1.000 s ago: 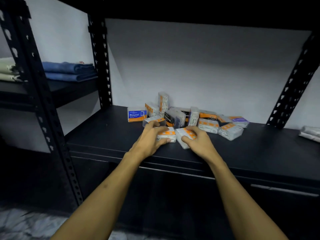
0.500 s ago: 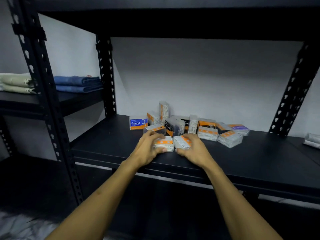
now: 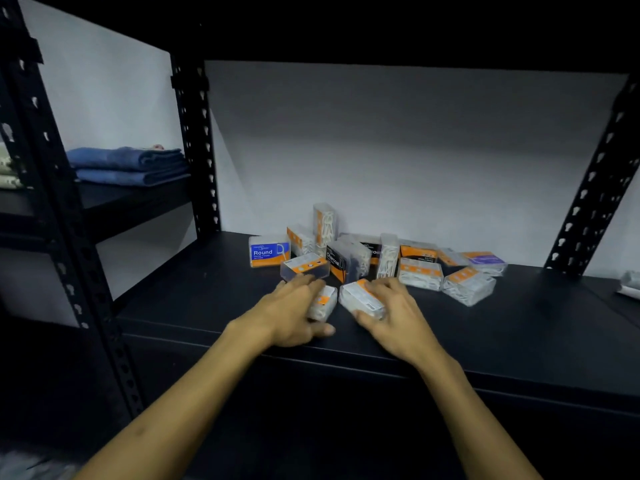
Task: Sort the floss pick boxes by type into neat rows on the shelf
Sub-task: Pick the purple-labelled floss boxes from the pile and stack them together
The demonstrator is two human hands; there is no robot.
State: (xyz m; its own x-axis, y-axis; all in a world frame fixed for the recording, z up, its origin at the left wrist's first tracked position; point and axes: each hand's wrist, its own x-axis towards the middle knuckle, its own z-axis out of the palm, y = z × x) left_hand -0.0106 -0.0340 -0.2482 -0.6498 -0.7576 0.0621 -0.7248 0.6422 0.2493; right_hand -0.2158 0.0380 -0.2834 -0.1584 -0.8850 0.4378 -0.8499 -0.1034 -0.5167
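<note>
Several floss pick boxes lie jumbled at the back middle of the black shelf [image 3: 519, 327]. Among them are a blue "Round" box [image 3: 269, 252], a black "Charcoal" box [image 3: 341, 263] and clear boxes with orange labels [image 3: 467, 284]. My left hand [image 3: 294, 311] grips a clear orange-labelled box [image 3: 323, 303] near the shelf's front. My right hand [image 3: 394, 311] grips another clear orange-labelled box [image 3: 360, 297] just beside it. The two held boxes sit close together, in front of the pile.
Black perforated uprights stand at the left front [image 3: 69, 237], the left back [image 3: 199, 150] and the right back [image 3: 595, 188]. Folded blue towels [image 3: 128, 166] lie on a neighbouring shelf at the left. A pale packet [image 3: 630, 285] rests at the far right edge.
The camera has tilted up and moved closer. Both hands have stayed on their boxes, shifting them slightly in front of the pile.
</note>
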